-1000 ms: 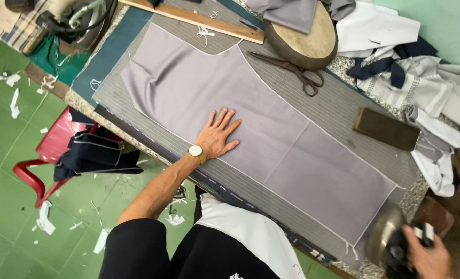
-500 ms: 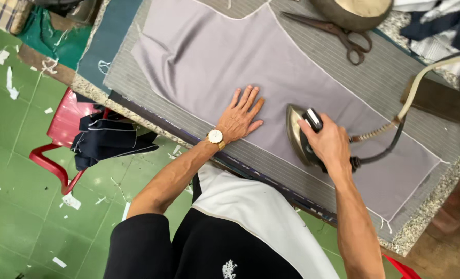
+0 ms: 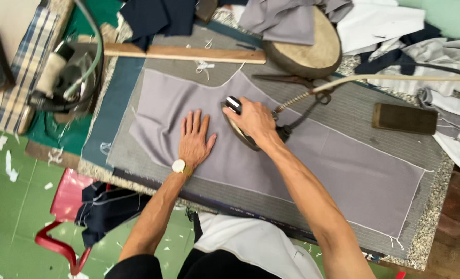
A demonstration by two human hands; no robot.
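step: pressing | right hand (image 3: 254, 120) clamped on iron (image 3: 238, 126), on grey fabric panel (image 3: 312, 160) spread across table (image 3: 426, 248) | left hand (image 3: 195, 139) flat, fingers spread, beside iron | next: likely needs a steady glide, cloth held taut

Left hand (image 3: 195, 138) flat on grey fabric (image 3: 302, 155), right hand (image 3: 254, 121) gripping iron (image 3: 238, 126)

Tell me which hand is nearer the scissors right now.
Right. The right hand grips the iron just left of the scissors; the left hand lies flat on the grey fabric, farther left.
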